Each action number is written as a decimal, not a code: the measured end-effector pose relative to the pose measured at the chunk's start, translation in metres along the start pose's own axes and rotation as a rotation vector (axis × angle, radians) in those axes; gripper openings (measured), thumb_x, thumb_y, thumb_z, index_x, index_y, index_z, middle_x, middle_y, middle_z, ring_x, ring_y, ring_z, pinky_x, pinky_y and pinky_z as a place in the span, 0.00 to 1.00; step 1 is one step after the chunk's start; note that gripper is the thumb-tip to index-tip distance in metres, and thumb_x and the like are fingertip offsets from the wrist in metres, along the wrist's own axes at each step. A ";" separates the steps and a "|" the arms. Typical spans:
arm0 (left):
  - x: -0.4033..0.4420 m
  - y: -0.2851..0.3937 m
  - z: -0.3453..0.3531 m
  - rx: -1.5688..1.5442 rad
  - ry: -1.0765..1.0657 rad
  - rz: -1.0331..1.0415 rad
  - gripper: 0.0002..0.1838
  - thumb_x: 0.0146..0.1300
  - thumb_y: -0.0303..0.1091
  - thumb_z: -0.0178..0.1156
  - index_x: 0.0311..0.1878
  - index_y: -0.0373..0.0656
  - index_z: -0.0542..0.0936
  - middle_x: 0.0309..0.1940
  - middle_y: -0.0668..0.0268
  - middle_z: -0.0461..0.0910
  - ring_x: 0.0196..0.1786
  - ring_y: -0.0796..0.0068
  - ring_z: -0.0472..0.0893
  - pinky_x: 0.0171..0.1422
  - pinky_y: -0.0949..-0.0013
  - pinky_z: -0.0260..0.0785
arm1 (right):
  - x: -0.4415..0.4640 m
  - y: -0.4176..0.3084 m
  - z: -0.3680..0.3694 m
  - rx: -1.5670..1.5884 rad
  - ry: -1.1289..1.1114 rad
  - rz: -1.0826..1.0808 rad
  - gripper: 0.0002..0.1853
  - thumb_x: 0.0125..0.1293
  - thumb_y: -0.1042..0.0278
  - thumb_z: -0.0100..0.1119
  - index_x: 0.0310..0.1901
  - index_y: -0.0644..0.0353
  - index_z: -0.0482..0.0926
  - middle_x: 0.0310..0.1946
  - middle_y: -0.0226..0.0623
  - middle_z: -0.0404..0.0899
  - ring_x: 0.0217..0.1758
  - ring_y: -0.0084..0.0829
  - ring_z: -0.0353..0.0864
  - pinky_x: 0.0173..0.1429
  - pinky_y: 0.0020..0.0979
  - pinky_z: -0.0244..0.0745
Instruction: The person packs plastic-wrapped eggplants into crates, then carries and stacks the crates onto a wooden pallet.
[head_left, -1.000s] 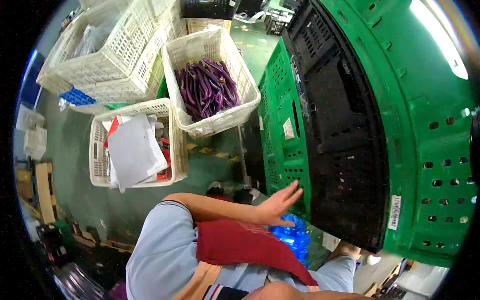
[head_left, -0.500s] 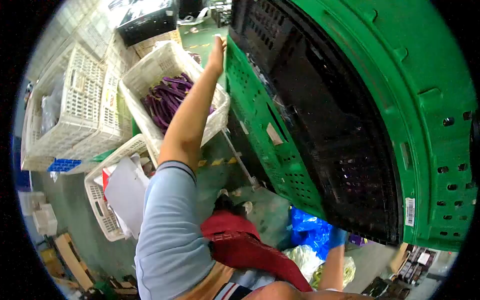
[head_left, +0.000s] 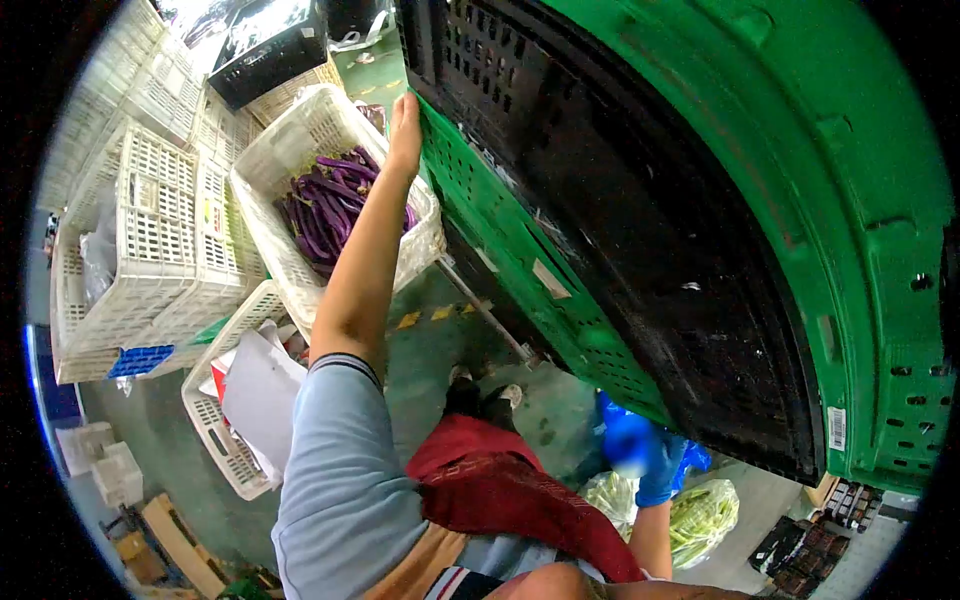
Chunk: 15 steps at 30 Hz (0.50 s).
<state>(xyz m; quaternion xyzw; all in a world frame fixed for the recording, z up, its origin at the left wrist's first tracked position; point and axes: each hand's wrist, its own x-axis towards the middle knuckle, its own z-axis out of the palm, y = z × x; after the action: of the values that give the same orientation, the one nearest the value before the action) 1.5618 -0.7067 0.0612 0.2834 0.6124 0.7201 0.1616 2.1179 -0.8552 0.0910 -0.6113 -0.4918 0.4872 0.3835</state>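
Note:
My bare left hand grips the far end of a green crate, its fingers pressed together along the edge. At the near end, my right hand wears a blue glove and holds the crate's lower corner; its fingertips are partly hidden. A folded black crate lies against this green crate, with another large green crate on its other side. Left of my left forearm, purple eggplants fill part of a white basket.
White crates are stacked at the left. A lower basket holds grey board and papers. Beside my right hand are blue plastic and a clear bag of green vegetables. A metal bar crosses the floor.
My left hand has reached forward to the crate's far end, and my gloved right hand has come into view at its near end. The view has turned, and the crates reach further left.

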 end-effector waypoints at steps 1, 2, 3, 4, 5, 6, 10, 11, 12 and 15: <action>-0.010 -0.001 -0.006 -0.001 -0.030 -0.035 0.26 0.65 0.51 0.37 0.50 0.36 0.67 0.43 0.63 0.68 0.46 0.74 0.66 0.54 0.73 0.56 | 0.005 0.017 -0.007 0.023 0.029 -0.041 0.20 0.50 0.75 0.58 0.47 0.59 0.68 0.42 0.33 0.70 0.44 0.27 0.67 0.50 0.30 0.65; -0.017 -0.003 -0.011 0.004 -0.058 -0.071 0.26 0.65 0.50 0.38 0.50 0.36 0.67 0.43 0.64 0.68 0.46 0.75 0.66 0.54 0.74 0.55 | 0.010 0.031 -0.009 0.047 0.054 -0.079 0.21 0.50 0.75 0.57 0.49 0.59 0.68 0.44 0.34 0.70 0.45 0.28 0.67 0.50 0.30 0.65; -0.021 -0.015 -0.016 0.013 -0.032 0.007 0.24 0.65 0.50 0.39 0.50 0.36 0.66 0.42 0.65 0.68 0.46 0.76 0.65 0.54 0.75 0.55 | 0.005 0.023 0.001 0.078 0.150 -0.101 0.18 0.54 0.77 0.49 0.50 0.64 0.68 0.46 0.35 0.70 0.48 0.30 0.67 0.56 0.30 0.61; -0.029 -0.018 -0.021 0.027 -0.031 0.017 0.24 0.65 0.49 0.40 0.51 0.37 0.66 0.42 0.65 0.68 0.46 0.76 0.65 0.54 0.75 0.55 | 0.005 0.027 0.000 0.056 0.162 -0.125 0.19 0.54 0.77 0.49 0.49 0.64 0.68 0.46 0.36 0.70 0.48 0.30 0.67 0.55 0.30 0.61; -0.036 -0.014 -0.027 0.018 -0.042 0.019 0.23 0.65 0.49 0.40 0.51 0.37 0.66 0.43 0.65 0.68 0.47 0.75 0.65 0.55 0.74 0.54 | 0.003 0.025 -0.006 0.029 0.177 -0.153 0.19 0.53 0.77 0.49 0.49 0.64 0.68 0.46 0.36 0.70 0.48 0.30 0.67 0.55 0.30 0.61; -0.035 -0.014 -0.032 0.020 -0.039 0.016 0.23 0.65 0.48 0.41 0.51 0.37 0.66 0.43 0.64 0.68 0.48 0.74 0.64 0.56 0.74 0.54 | 0.018 0.022 -0.007 -0.001 0.174 -0.175 0.19 0.53 0.77 0.49 0.49 0.65 0.68 0.46 0.36 0.70 0.47 0.30 0.68 0.54 0.30 0.62; -0.077 -0.006 -0.033 0.089 0.041 0.097 0.22 0.64 0.44 0.43 0.52 0.35 0.64 0.46 0.58 0.68 0.49 0.69 0.66 0.57 0.71 0.55 | 0.037 0.059 -0.034 0.214 0.155 -0.044 0.20 0.51 0.77 0.50 0.49 0.64 0.69 0.45 0.37 0.71 0.46 0.32 0.70 0.50 0.31 0.66; -0.091 0.000 -0.034 0.096 0.052 0.103 0.21 0.64 0.42 0.43 0.52 0.34 0.64 0.46 0.58 0.68 0.49 0.69 0.66 0.56 0.71 0.56 | 0.040 0.070 -0.046 0.076 0.137 -0.128 0.20 0.51 0.77 0.50 0.49 0.64 0.69 0.44 0.37 0.71 0.46 0.31 0.70 0.50 0.30 0.67; -0.103 0.006 -0.032 0.104 0.062 0.108 0.21 0.63 0.41 0.44 0.53 0.34 0.64 0.46 0.57 0.69 0.49 0.69 0.67 0.56 0.71 0.57 | 0.046 0.088 -0.064 -0.059 0.120 -0.214 0.20 0.51 0.77 0.50 0.49 0.63 0.69 0.44 0.37 0.71 0.46 0.31 0.70 0.49 0.30 0.67; -0.100 0.010 -0.047 0.014 0.096 0.153 0.20 0.62 0.38 0.46 0.52 0.34 0.64 0.44 0.57 0.70 0.48 0.69 0.68 0.54 0.70 0.58 | 0.067 0.066 -0.052 0.154 0.139 -0.167 0.17 0.53 0.76 0.49 0.48 0.61 0.69 0.45 0.37 0.71 0.45 0.31 0.70 0.48 0.31 0.68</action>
<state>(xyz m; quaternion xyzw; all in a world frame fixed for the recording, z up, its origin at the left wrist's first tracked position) 1.6129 -0.8033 0.0458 0.2957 0.6009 0.7389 0.0748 2.1862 -0.8045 0.0260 -0.5694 -0.4743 0.4463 0.5017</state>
